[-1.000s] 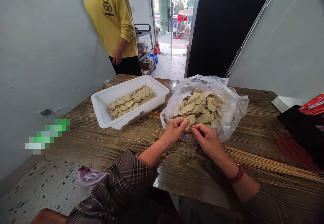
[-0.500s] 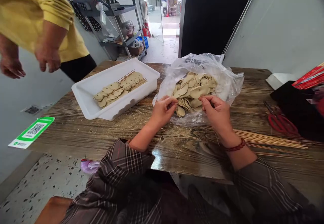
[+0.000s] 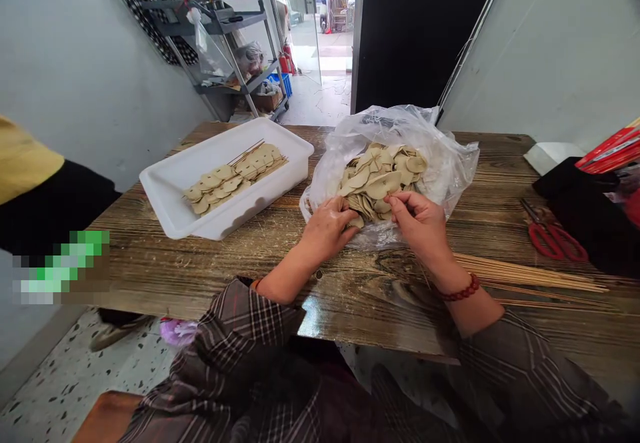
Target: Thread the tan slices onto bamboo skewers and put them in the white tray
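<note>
Flat beige slices (image 3: 370, 179) lie heaped in an open clear plastic bag (image 3: 450, 156) on the wooden table. At the near left edge of this heap, my left hand (image 3: 327, 229) is closed, its thumb and fingertips around a slice (image 3: 357, 221). My right hand (image 3: 423, 223) pinches close to the heap's right front. What looks like a thin bamboo skewer runs under its palm, mostly hidden. To the left, a white plastic tub (image 3: 170, 213) holds rows of slices threaded on skewers (image 3: 235, 176).
Loose bamboo skewers (image 3: 530, 274) lie right of my right wrist. Beyond them are red-handled scissors (image 3: 555, 239) and a black box (image 3: 580, 209) with red packets. A person in yellow and black (image 3: 55, 189) stands at the table's left end. A grey cart (image 3: 225, 26) stands behind.
My left hand has moved slightly right and down, onto a slice at the heap's edge. My right hand has shifted a little left. The other person has moved left, mostly out of view.
</note>
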